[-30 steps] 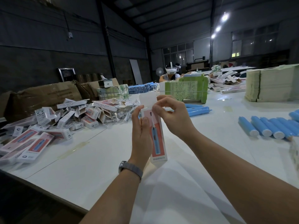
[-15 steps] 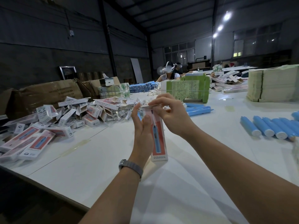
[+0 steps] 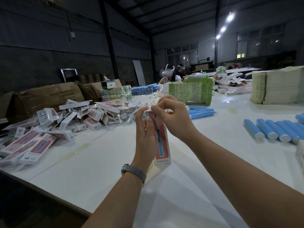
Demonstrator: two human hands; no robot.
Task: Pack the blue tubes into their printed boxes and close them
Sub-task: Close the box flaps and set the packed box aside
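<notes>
The printed box [image 3: 162, 145] held upright looked like thin coated card, its red front faintly glossy; the heaped boxes [image 3: 65, 122] at the left had the same smooth printed card, some under clear shiny film; the blue tubes [image 3: 269, 130] appeared to be matt plastic with white end caps; the table [image 3: 213, 153] was a smooth white surface with a soft sheen; the big cartons [image 3: 47, 96] were brown, creased, matt cardboard; the wristwatch band [image 3: 134, 171] looked like grey metal; the stacked green leaflets [image 3: 190, 91] were matt paper.
</notes>
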